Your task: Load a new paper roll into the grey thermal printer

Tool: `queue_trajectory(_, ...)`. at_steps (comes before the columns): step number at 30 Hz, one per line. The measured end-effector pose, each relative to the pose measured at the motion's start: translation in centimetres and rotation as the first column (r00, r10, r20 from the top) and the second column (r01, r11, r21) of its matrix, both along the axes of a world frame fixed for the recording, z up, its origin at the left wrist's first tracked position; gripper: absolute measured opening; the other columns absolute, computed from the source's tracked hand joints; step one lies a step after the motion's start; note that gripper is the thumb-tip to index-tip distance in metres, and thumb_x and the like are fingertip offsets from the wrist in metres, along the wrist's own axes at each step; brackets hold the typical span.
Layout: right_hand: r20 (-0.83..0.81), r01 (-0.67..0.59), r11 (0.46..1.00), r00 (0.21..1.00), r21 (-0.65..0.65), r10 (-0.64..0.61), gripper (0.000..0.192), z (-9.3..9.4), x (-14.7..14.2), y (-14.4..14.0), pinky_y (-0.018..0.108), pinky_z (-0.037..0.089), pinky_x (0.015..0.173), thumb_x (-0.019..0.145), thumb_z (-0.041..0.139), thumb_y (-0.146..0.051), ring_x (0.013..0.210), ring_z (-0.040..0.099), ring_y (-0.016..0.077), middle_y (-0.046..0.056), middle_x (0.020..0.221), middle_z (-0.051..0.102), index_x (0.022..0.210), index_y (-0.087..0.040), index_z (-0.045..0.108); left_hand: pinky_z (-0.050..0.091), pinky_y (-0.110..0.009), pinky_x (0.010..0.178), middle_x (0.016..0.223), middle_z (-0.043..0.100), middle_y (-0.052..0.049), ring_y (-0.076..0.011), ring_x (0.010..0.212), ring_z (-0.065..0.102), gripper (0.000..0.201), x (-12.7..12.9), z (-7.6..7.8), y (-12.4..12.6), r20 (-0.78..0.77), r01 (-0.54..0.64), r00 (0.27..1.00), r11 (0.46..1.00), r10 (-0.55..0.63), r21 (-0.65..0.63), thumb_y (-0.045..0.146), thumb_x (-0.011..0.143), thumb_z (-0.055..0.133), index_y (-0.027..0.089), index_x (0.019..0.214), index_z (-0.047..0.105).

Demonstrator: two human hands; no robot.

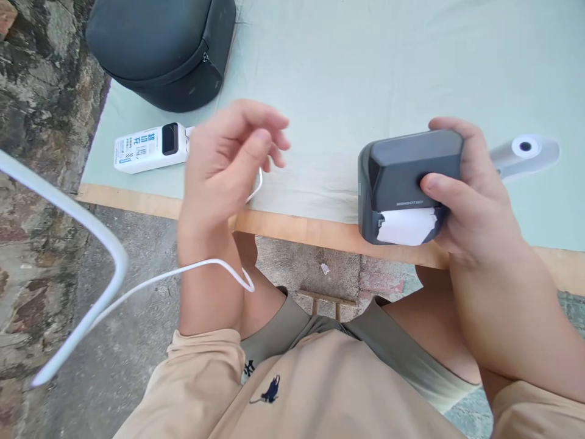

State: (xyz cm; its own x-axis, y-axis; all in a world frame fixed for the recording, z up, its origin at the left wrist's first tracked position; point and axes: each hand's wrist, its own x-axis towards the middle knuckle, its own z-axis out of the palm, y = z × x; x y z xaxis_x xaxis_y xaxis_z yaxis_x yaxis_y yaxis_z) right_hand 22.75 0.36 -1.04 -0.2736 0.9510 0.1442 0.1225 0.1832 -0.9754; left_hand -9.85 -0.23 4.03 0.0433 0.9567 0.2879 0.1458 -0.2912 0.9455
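In the head view, the right hand was clamped on a small dark grey printer, thumb across its front and fingers over its top. The printer was held just at the table's near wooden edge, with a white paper strip showing at its lower slot. The left hand hovered over the near edge, fingers loosely curled and apart, holding nothing. A white cable looped past its wrist. Behind that hand, near the left edge, lay a white power bank on the pale green cloth. A dark zippered case sat at the far left corner. A white paper roll lay beyond the right hand.
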Motion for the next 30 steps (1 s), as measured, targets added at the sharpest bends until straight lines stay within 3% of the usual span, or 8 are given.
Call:
queue_trajectory(3,0.008,0.0,1.0,1.0,-0.002,0.0,0.065,-0.3,0.0,-0.2,0.028,0.057,0.069,0.093,0.076,-0.064,0.092,0.069,0.015,0.003,0.116,0.067,0.15,-0.046,0.053,0.052,-0.029,0.079,0.087,0.076,0.009,-0.0082,0.079,0.064,0.02,-2.5,0.0,-0.6,-0.121,-0.237,0.96,0.962,0.253,0.137,0.041,0.096,0.084,0.024,0.104,0.079)
queue_trajectory(7,0.053,-0.023,1.0,0.998,-0.001,0.023,0.064,-0.5,0.0,-0.3,0.027,0.057,0.066,0.094,0.073,-0.066,0.092,0.071,0.0159,0.003,0.113,0.068,0.151,-0.044,0.053,0.049,-0.033,0.091,0.092,0.071,0.008,-0.0107,0.091,0.06,0.01,-4.6,0.5,-2.1,-0.377,-0.448,0.819,0.893,0.432,0.048,0.024,0.09,0.082,0.023,0.097,0.075)
queue_trajectory(12,0.112,-0.009,1.0,0.994,0.026,0.006,0.067,-0.6,-0.1,-0.5,0.03,0.059,0.068,0.096,0.069,-0.067,0.092,0.07,0.0172,0.005,0.116,0.07,0.154,-0.04,0.051,0.044,-0.033,0.084,0.103,0.063,0.001,-0.0141,0.088,0.05,0.024,-5.0,2.4,-4.6,-0.691,-0.59,0.587,0.807,0.422,-0.008,0.015,0.077,0.073,0.022,0.098,0.064)
queue_trajectory(17,0.061,0.001,0.999,0.998,-0.048,0.002,0.065,-0.4,-0.2,-0.5,0.027,0.057,0.066,0.095,0.072,-0.065,0.091,0.07,0.0157,0.005,0.114,0.069,0.151,-0.038,0.051,0.053,-0.039,0.086,0.079,0.07,0.001,-0.0219,0.079,0.065,0.017,-3.6,3.4,-8.7,-0.899,-0.727,0.417,0.643,0.134,-0.242,0.038,0.091,0.061,0.025,0.088,0.071)
queue_trajectory(22,0.055,-0.048,0.997,0.997,-0.058,0.051,0.066,-0.3,-0.2,-0.4,0.028,0.058,0.067,0.094,0.073,-0.066,0.092,0.071,0.016,0.004,0.114,0.069,0.15,-0.04,0.049,0.055,-0.042,0.094,0.109,0.081,-0.007,-0.0285,0.096,0.073,0.045,-2.3,2.5,-11.1,-0.807,-0.51,0.579,0.722,-0.114,-0.468,0.049,0.101,0.052,0.023,0.128,0.076)
queue_trajectory(26,0.035,0.002,0.997,0.999,-0.074,0.001,0.068,-0.4,-0.4,-0.5,0.027,0.058,0.066,0.092,0.075,-0.068,0.091,0.071,0.016,0.004,0.113,0.069,0.149,-0.038,0.052,0.054,-0.04,0.096,0.121,0.081,-0.01,-0.0294,0.108,0.075,0.041,-2.2,2.9,-10.2,-0.665,-0.185,0.68,0.806,-0.309,-0.563,0.046,0.105,0.049,0.021,0.121,0.077)
queue_trajectory(28,0.032,0.015,0.997,0.999,-0.079,-0.013,0.069,-0.3,-0.5,-0.5,0.026,0.058,0.065,0.091,0.076,-0.068,0.091,0.071,0.0156,0.005,0.113,0.069,0.148,-0.037,0.054,0.054,-0.039,0.094,0.119,0.082,-0.008,-0.029,0.108,0.075,0.033,-2.5,3.0,-9.5,-0.618,-0.123,0.717,0.815,-0.322,-0.567,0.043,0.104,0.053,0.023,0.11,0.079)
queue_trajectory(30,0.015,0.022,0.995,1.0,-0.1,-0.021,0.071,0.1,-0.7,-0.6,0.026,0.059,0.065,0.088,0.079,-0.069,0.089,0.07,0.0147,0.004,0.111,0.068,0.146,-0.036,0.055,0.052,-0.037,0.089,0.109,0.082,-0.005,-0.0269,0.101,0.073,0.025,-3.3,2.1,-8.9,-0.636,-0.216,0.747,0.834,-0.194,-0.508,0.04,0.102,0.06,0.024,0.103,0.079)
